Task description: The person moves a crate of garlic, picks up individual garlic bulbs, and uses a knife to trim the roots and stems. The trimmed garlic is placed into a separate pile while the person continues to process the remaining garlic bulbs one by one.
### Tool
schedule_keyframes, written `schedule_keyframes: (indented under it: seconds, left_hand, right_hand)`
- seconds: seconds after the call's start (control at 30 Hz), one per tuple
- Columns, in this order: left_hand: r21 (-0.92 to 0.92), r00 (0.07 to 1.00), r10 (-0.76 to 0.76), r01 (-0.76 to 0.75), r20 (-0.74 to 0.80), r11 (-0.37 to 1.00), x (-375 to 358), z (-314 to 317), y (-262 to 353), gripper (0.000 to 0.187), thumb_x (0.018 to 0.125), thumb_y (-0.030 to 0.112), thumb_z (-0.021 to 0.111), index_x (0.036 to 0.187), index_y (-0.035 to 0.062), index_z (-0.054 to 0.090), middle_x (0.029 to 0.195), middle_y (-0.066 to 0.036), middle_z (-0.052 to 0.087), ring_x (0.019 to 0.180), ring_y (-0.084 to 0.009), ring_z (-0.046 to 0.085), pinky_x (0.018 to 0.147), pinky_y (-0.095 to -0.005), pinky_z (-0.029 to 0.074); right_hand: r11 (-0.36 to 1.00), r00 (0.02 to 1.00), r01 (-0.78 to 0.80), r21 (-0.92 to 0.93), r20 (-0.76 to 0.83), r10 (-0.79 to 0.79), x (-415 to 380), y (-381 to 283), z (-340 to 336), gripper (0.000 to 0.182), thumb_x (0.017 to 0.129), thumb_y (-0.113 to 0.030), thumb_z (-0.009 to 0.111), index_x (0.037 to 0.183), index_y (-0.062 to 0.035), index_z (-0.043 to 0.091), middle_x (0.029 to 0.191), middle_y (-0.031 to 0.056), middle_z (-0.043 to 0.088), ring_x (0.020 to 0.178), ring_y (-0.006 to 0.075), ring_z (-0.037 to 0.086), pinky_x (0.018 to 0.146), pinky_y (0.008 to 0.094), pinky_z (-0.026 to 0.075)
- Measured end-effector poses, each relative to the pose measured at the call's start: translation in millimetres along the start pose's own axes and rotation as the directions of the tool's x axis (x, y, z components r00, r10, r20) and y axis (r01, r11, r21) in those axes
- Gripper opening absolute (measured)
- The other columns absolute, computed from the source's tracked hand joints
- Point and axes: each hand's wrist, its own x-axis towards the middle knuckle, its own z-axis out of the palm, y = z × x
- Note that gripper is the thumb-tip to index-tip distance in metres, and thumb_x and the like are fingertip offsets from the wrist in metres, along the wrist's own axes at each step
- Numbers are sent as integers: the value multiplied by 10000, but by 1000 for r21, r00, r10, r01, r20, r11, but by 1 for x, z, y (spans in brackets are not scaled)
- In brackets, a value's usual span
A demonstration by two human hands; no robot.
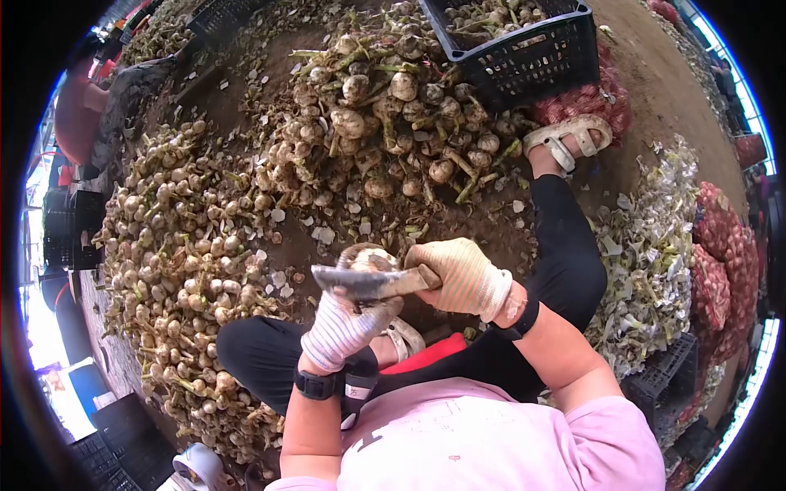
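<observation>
Both my hands wear striped knit gloves. My right hand (460, 277) is closed round the handle of a knife (364, 283) whose wide dark blade points left. My left hand (348, 326) holds a garlic bulb (372, 259) just behind the blade; the blade hides part of the bulb and some of the fingers. Blade and bulb look close together, but contact is not clear. Beyond my hands lies a heap of untrimmed garlic with stems (385, 123). A wide pile of bulbs (196, 270) spreads on the ground to the left.
A black crate (528, 69) holding garlic stands at the top, beside a red net sack (602, 94). Garlic waste (643, 254) and filled red net sacks (725, 270) lie to the right. Another person (78, 114) sits at upper left. My sandalled foot (569, 141) is near the crate.
</observation>
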Motion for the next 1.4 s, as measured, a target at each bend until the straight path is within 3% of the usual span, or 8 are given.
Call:
schedule_keyframes:
  seconds: [0.9, 1.07, 1.13, 1.2, 1.23, 1.3, 1.33, 1.4]
  left_hand:
    - [-122, 994, -78, 69, -74, 990, -38, 1, -19, 566, 594, 160, 812, 1049, 4, 514, 874, -49, 635, 764, -95, 584, 730, -258, 499]
    - [67, 968, 124, -112, -219, 991, -62, -20, 14, 584, 581, 165, 809, 1063, 46, 502, 809, -39, 617, 732, -120, 592, 713, -257, 499]
    - [77, 922, 52, -25, -385, 997, -60, -29, 23, 593, 592, 155, 812, 1081, 45, 495, 863, -47, 616, 778, -127, 593, 720, -268, 506]
    - [-580, 845, -253, -81, -472, 810, -73, -61, -23, 505, 732, 193, 720, 1141, 41, 466, 955, -73, 590, 847, -151, 570, 732, -254, 503]
    - [28, 715, 3, 23, -699, 999, -86, -91, -28, 380, 820, 189, 628, 1141, 39, 490, 950, -69, 590, 839, -166, 573, 732, -258, 513]
    - [-357, 540, 111, -682, -834, 639, -101, -141, -10, 369, 849, 263, 582, 1116, 13, 531, 989, -109, 609, 891, -184, 612, 707, -226, 534]
    - [-189, 289, 56, -747, -956, 637, -105, -167, 7, 383, 841, 280, 575, 1104, 5, 540, 1018, -142, 620, 917, -206, 625, 734, -224, 542]
    - [-214, 199, -82, -860, -977, 464, -102, -194, 15, 300, 820, 162, 550, 1046, -33, 572, 1013, -180, 631, 908, -231, 634, 782, -315, 542]
  right_hand:
    - [974, 973, 227, -29, 46, -225, 6, 52, 49, 172, 614, -159, 647, 750, -106, 555, 668, 82, 580, 636, 307, 590, 564, 372, 476]
    - [969, 960, -245, 33, -133, 248, 10, 103, 43, 192, 727, -182, 661, 842, -34, 621, 748, 149, 648, 695, 257, 644, 628, 335, 499]
    - [893, 922, -345, 290, -72, 380, 12, 87, 35, 144, 744, -120, 659, 812, -7, 603, 712, 84, 646, 639, 135, 602, 609, 281, 482]
    - [836, 904, -365, 410, -59, 424, 13, 73, 32, 76, 759, -63, 634, 776, -3, 591, 668, 14, 603, 627, 61, 517, 583, 239, 446]
    - [783, 901, -329, 529, -73, 428, 11, 70, 28, 57, 766, -53, 626, 765, -9, 590, 662, -2, 589, 621, 54, 501, 567, 237, 433]
    - [752, 892, -225, 619, -180, 414, 6, 52, 10, 48, 796, -29, 586, 748, -26, 590, 629, -26, 545, 598, 42, 462, 531, 229, 391]
    - [708, 840, -264, 655, -205, 502, 4, 39, -3, 61, 815, -49, 565, 760, -33, 588, 602, -21, 520, 535, 48, 442, 482, 230, 367]
    - [513, 798, -135, 848, -214, 564, -1, 28, -24, 61, 820, -65, 548, 777, -47, 588, 579, -18, 492, 461, 63, 412, 430, 234, 338]
